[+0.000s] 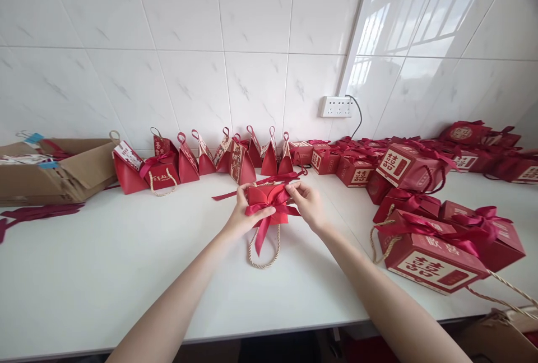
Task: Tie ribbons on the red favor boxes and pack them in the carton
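A small red box [277, 217] rests on the white table in front of me, with a dark pink ribbon [263, 228] crossed over its top. A twisted cream cord handle [264, 266] loops from its near side onto the table. My left hand [246, 210] grips the box's left side, its thumb pressing on the ribbon at the middle. On the right, my right hand [306, 201] pinches part of the ribbon at the box's upper right corner. Behind the box lies a loose ribbon [273, 178].
Several triangular red boxes [189, 164] stand along the tiled wall. An open cardboard box [90, 172] is at the left, beside loose ribbons [44, 212]. Many ribboned boxes [437, 262] are piled at the right. A power strip [337, 107] hangs on the wall.
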The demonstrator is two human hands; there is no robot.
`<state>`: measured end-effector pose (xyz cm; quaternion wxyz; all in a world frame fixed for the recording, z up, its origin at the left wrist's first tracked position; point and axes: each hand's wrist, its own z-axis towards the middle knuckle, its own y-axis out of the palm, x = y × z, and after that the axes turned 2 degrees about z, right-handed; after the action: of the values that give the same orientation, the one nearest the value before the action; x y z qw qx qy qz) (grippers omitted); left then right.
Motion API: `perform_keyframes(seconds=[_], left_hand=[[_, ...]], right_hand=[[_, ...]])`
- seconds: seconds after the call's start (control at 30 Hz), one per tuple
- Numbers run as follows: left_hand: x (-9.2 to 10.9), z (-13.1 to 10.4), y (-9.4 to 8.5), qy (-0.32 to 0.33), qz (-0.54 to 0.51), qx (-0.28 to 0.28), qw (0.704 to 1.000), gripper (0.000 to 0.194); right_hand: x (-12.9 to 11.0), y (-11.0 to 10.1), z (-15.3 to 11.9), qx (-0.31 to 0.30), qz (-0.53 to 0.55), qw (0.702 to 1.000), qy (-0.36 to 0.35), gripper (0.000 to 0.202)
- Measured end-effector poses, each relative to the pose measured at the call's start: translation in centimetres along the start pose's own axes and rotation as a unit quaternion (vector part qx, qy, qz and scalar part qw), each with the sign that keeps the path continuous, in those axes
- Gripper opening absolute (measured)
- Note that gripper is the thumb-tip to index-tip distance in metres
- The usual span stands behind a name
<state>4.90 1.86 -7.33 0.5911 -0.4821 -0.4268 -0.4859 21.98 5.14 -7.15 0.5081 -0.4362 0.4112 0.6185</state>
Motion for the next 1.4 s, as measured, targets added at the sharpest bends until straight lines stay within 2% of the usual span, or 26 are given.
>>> perform_keyframes(seconds=[0.07, 0.13, 0.27, 0.33, 0.47, 0.67, 0.87, 1.03, 1.1, 1.23, 1.4], left_hand=[[0.0, 0.1, 0.2, 0.006, 0.002, 0.027, 1.000, 0.075], [-0.1, 0.1, 0.3, 0.009, 0.012, 0.053, 0.998, 0.072], [-0.1, 0.3, 0.3, 0.009, 0.012, 0.082, 0.997, 0.067], [0.0, 0.3, 0.2, 0.009, 0.014, 0.095, 0.995, 0.066], [0.0, 0.4, 0.2, 0.005, 0.021, 0.123, 0.992, 0.067], [-0.5, 0.6, 0.5, 0.011, 0.003, 0.160, 0.987, 0.067], [-0.4, 0.5, 0.7, 0.014, -0.005, 0.158, 0.987, 0.064], [-0.4, 0.1, 0.8, 0.030, 0.033, 0.137, 0.990, 0.066], [-0.5, 0.1, 0.6, 0.042, 0.043, 0.132, 0.990, 0.066], [-0.6, 0.2, 0.2, 0.034, 0.041, 0.110, 0.992, 0.068], [-0.2, 0.2, -0.2, 0.005, 0.020, 0.052, 0.998, 0.072]], right_hand=[[0.0, 0.0, 0.0, 0.007, -0.003, 1.000, 0.009, 0.052], [-0.3, -0.5, 0.0, -0.016, -0.012, 0.999, 0.032, 0.054], [-1.2, -2.1, 0.1, -0.185, -0.051, 0.973, 0.126, 0.049], [-1.4, -2.8, 0.2, -0.232, -0.075, 0.958, 0.152, 0.045], [-1.6, -2.9, 0.1, -0.246, -0.106, 0.947, 0.177, 0.039], [-1.8, -1.4, -0.9, -0.289, -0.136, 0.925, 0.203, 0.037], [-1.0, 0.0, -1.6, -0.317, -0.137, 0.913, 0.218, 0.045], [-1.3, -0.9, -1.2, -0.351, -0.167, 0.892, 0.230, 0.050], [-1.6, -1.8, -0.8, -0.335, -0.182, 0.898, 0.219, 0.055], [-1.8, -2.9, -0.1, -0.224, -0.169, 0.945, 0.166, 0.052], [-1.4, -2.3, 0.1, -0.146, -0.122, 0.979, 0.073, 0.042]])
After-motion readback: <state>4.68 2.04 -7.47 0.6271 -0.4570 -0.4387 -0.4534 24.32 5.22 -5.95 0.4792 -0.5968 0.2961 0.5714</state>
